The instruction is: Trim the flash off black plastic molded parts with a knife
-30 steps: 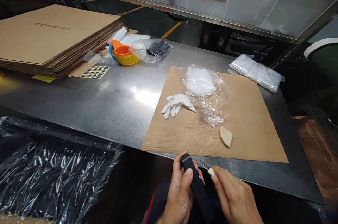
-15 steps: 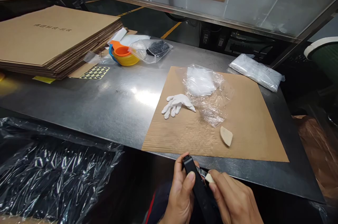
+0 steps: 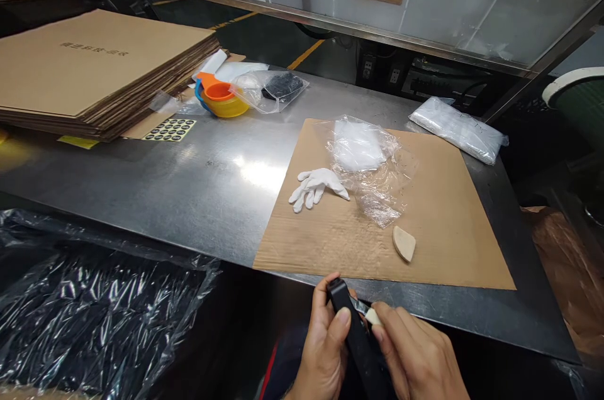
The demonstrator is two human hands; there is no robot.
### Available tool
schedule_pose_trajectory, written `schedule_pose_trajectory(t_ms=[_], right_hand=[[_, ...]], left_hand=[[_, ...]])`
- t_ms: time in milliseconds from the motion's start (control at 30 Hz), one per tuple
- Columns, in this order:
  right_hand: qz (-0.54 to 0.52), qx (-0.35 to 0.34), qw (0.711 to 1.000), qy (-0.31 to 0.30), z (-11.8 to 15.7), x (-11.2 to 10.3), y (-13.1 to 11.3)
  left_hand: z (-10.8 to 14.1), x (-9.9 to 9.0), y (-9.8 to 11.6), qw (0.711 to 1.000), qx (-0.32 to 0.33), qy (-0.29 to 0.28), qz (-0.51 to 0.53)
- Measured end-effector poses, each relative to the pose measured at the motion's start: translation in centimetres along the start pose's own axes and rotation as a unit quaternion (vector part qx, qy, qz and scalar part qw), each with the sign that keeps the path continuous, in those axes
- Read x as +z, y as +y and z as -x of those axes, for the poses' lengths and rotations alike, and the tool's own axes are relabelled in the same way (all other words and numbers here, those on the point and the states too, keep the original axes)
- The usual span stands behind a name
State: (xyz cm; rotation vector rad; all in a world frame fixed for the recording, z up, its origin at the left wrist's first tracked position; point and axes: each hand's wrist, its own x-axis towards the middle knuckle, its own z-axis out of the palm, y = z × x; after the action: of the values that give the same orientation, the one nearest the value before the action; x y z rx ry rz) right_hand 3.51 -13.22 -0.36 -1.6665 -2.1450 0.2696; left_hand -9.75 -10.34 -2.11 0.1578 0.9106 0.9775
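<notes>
At the bench's front edge, my left hand (image 3: 325,343) is wrapped round a long black part (image 3: 356,340), thumb pressed on its near face. Its upper end tilts away from me; the lower end runs out of view. My right hand (image 3: 419,350) pinches the pale handle of a small knife (image 3: 373,316). The short metal blade meets the right side of the black part; its tip is hard to make out. Beyond my hands, a cream wedge-shaped block (image 3: 404,244) lies on a cardboard sheet (image 3: 453,217). A white glove (image 3: 319,186) lies farther left on that sheet.
Crumpled clear plastic with white sheets (image 3: 358,145) lies on the cardboard. A wrapped white pack (image 3: 460,129) is at right. Stacked cardboard (image 3: 108,66), a sticker sheet (image 3: 170,129) and orange and yellow cups (image 3: 221,98) stand left. Black plastic-wrapped goods (image 3: 94,305) fill the lower left.
Almost nothing differs. Both hands keep their grips, with only a very slight shift of the black part and knife.
</notes>
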Motion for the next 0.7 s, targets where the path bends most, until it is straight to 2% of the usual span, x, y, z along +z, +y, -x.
schedule_pose_trajectory(t_ms=[100,267,500,700], right_hand=[[0.018,0.003,1.000,0.016,0.0,0.6,0.4],[0.046,0.062,0.996,0.031,0.2,1.8,1.7],[-0.105,0.091,0.990,0.000,0.1,0.8,1.4],[-0.292,0.161,0.939,-0.081,-0.8,-0.3,0.5]], left_hand=[[-0.1,0.0,-0.2,1.000,0.012,-0.010,0.010],[-0.3,0.0,-0.3,0.998,0.037,-0.040,0.022],[-0.3,0.2,-0.3,0.999,0.022,-0.035,0.028],[0.0,0.1,-0.2,0.999,0.014,-0.030,0.030]])
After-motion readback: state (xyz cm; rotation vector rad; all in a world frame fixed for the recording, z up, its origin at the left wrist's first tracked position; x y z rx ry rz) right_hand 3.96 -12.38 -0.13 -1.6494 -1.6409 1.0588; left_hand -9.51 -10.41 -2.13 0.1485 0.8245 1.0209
